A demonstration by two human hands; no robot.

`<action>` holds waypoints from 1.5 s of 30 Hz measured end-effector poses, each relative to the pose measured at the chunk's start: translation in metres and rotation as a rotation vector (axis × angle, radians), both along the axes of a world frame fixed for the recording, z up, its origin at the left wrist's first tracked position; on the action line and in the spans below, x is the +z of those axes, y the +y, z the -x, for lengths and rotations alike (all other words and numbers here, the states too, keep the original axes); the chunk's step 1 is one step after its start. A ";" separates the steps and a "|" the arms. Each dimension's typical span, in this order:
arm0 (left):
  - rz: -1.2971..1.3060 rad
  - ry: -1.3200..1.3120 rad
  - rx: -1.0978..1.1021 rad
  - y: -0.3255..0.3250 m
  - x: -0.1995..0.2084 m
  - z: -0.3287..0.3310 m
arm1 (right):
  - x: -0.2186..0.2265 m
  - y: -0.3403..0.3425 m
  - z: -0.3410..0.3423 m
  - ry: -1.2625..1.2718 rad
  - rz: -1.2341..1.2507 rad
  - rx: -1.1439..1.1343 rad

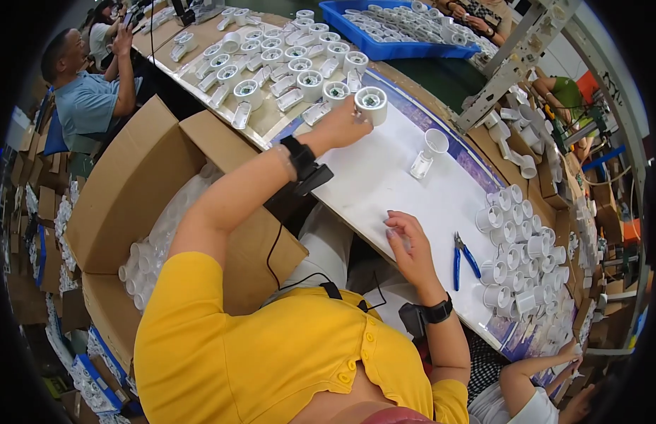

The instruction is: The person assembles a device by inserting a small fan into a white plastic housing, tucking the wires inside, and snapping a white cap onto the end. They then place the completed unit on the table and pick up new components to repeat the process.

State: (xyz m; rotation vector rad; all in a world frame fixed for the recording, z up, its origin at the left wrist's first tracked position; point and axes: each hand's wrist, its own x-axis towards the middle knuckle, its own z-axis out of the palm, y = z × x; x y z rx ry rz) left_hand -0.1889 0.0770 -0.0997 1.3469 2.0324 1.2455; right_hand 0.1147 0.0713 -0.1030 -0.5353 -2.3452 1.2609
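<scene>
My left hand (342,127) reaches to the far part of the table and grips a round white plastic housing (371,100) by its side. A small green circuit board shows inside it. My right hand (410,247) is above the near table edge, fingers loosely curled and apart, holding nothing. Between the hands and farther right, another round white housing (435,143) stands on the white tabletop (370,187), with a small rectangular white piece attached or lying against it. To the right of my right hand lie blue-handled cutting pliers (458,265), their jaws pointing away.
Rows of similar white housings (271,55) with rectangular pieces cover the far left. White cups (515,247) are massed at the right. A blue tray (384,49) of white parts is beyond. On my left stands an open cardboard box (130,184). Other people sit nearby.
</scene>
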 end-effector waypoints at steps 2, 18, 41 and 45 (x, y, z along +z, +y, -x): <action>0.043 0.162 0.021 0.012 -0.004 -0.004 | -0.001 0.002 0.004 -0.006 -0.087 0.011; 0.194 0.407 0.040 -0.048 0.025 0.032 | 0.000 0.114 0.194 -0.261 -0.527 -0.206; 0.551 0.392 0.705 -0.112 -0.012 0.209 | 0.007 0.073 0.318 -0.330 -0.499 -0.277; 0.550 0.366 0.733 -0.114 -0.018 0.225 | 0.010 0.074 0.329 -0.329 -0.491 -0.251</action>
